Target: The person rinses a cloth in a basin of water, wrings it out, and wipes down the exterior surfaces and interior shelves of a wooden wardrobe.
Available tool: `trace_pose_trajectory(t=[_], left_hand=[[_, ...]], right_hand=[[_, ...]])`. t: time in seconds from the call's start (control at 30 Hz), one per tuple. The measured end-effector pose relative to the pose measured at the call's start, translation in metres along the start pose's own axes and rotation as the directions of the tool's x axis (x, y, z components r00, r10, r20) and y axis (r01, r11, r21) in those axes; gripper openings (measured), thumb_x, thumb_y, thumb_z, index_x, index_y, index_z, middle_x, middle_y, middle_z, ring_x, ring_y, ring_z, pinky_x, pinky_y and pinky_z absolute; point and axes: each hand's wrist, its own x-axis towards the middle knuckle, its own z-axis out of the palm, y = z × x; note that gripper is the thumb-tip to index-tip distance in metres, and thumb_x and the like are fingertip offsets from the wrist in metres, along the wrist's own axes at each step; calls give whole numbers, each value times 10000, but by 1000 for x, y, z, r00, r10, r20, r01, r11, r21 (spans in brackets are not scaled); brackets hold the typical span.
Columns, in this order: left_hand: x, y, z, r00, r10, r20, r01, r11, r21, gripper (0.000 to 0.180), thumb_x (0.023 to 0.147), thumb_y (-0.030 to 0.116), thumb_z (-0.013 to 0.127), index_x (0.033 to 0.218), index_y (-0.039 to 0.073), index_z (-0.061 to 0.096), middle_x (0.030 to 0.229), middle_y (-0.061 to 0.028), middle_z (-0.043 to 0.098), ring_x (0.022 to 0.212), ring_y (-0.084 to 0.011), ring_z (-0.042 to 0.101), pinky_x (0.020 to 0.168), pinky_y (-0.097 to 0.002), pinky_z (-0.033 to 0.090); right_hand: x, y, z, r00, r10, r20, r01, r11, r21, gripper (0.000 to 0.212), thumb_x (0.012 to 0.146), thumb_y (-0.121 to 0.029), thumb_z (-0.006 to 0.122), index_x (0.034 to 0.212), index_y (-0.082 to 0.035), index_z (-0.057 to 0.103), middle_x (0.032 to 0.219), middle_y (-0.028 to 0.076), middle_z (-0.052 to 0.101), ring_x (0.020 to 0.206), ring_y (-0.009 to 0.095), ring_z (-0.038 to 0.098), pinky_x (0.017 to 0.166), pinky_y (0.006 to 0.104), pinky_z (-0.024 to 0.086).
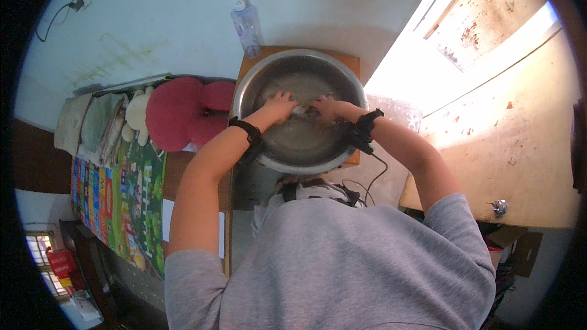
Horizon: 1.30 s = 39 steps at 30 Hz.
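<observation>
A wide metal basin (250, 79) with what looks like cloudy water in it stands in front of me. Both of my hands reach down into it from either side. My left hand (281, 106) has its fingers bent inward at a small pale, shiny thing (300, 110) in the middle, too unclear to name. From the other side my right hand (327, 109) curls in at the same thing, its fingertips partly hidden. Each wrist wears a black strap, and the right one (365, 127) has a cable hanging from it.
The basin rests on a wooden stand (351, 61); a clear plastic bottle (246, 29) stands behind it by the wall. To the left are a red plush toy (183, 113), folded cloths (101, 123) and a colourful printed mat (131, 201). A wooden door (501, 140) with a round knob is right.
</observation>
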Motion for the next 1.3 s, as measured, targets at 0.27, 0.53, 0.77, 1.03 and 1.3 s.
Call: trace_pose_trajectory(t=[0.27,0.53,0.77,1.03,1.3], left_hand=[[-6,28,-37,926,-365,-100,-82,66,-994,337,880,260,469,1140,46,483,1058,-64,518,981,-185,497,868,-328,386],[13,45,-53,632,-718,-291,-230,184,-956,402,927,401,433,993,15,522,887,-115,591,848,-230,560,794,-350,419],[13,9,-54,846,-413,-338,-138,441,-887,453,921,431,451,1026,1,549,911,-156,639,871,-287,596,768,-373,437],[-15,11,-11,995,-79,-59,61,962,-268,652,746,345,696,1290,138,404,1378,-140,306,1251,-402,312,972,-567,310],[-4,15,-30,997,-26,72,46,957,-285,422,769,245,646,1152,103,540,1140,-118,549,1084,-316,516,885,-519,397]], right_hand=[[10,-11,-24,940,285,186,2,-552,834,559,928,-466,379,1278,-35,449,1267,165,487,1230,312,387,1028,484,276],[26,-46,-29,887,367,-281,385,-249,888,427,959,-344,386,1195,-9,506,1147,118,563,1047,234,532,861,387,430],[-1,-38,-48,848,347,-401,107,628,771,441,951,-360,379,1048,12,593,1034,211,610,1017,313,575,823,396,456],[-1,7,1,964,12,-267,-47,991,-128,604,763,-366,615,1268,-82,442,1306,238,419,1215,298,434,935,430,414],[-29,0,-46,997,41,-63,-11,907,421,468,757,-173,588,1214,-90,521,1196,126,541,1070,245,531,870,339,444]])
